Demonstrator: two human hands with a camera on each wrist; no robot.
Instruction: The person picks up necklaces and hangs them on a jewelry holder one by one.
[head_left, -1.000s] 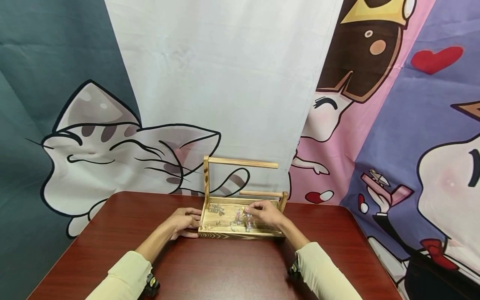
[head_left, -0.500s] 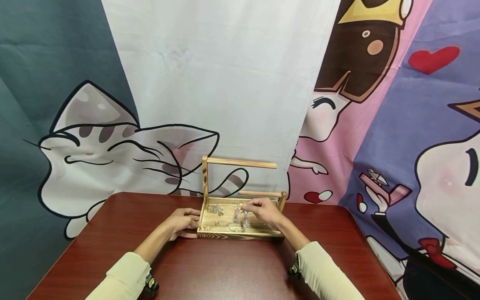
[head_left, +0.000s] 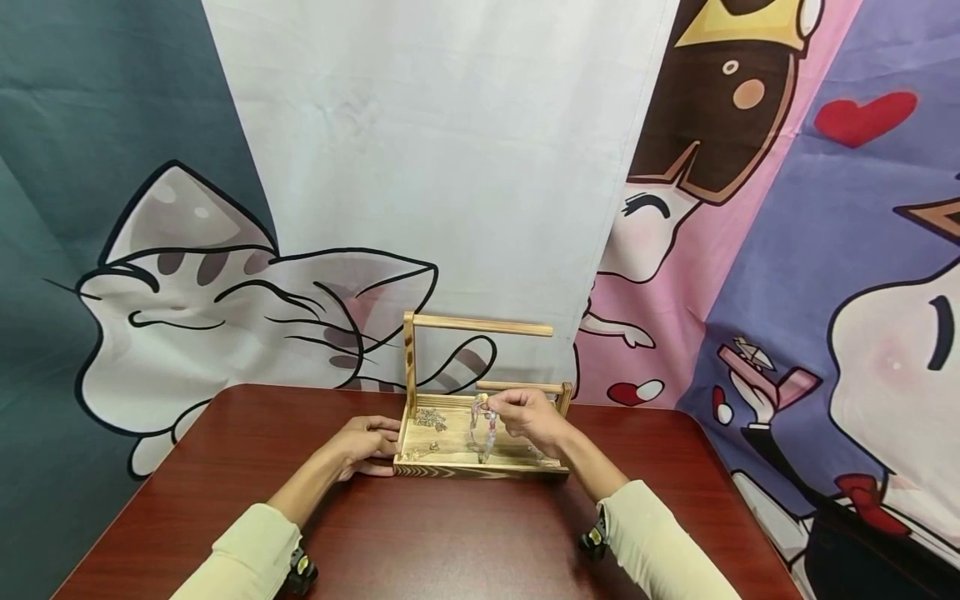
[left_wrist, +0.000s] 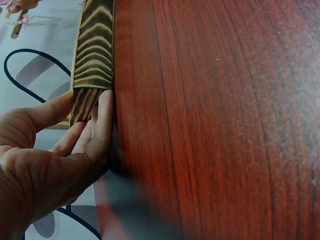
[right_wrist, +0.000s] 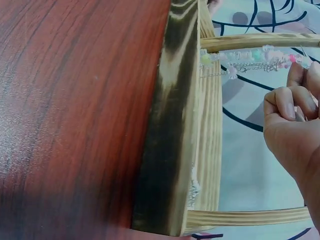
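pale cream cloth left sleeve, loose, creased | small black left wrist device, yellow-marked | pale cream cloth right sleeve, loose, matching | small black right wrist device, likewise yellow-marked

A glossy red-brown table stands before a cloth backdrop printed with cartoons.

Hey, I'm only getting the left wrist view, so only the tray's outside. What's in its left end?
Observer: In the head view, a jewelry pile lies in the tray by the left post.
Operator: I barely see the right hand. What are its fingers doing?
Observer: In the right wrist view, they pinch a beaded strand.
Operator: Any bars above the tray?
Observer: Two in the head view; the left bar sits higher than the right bar.
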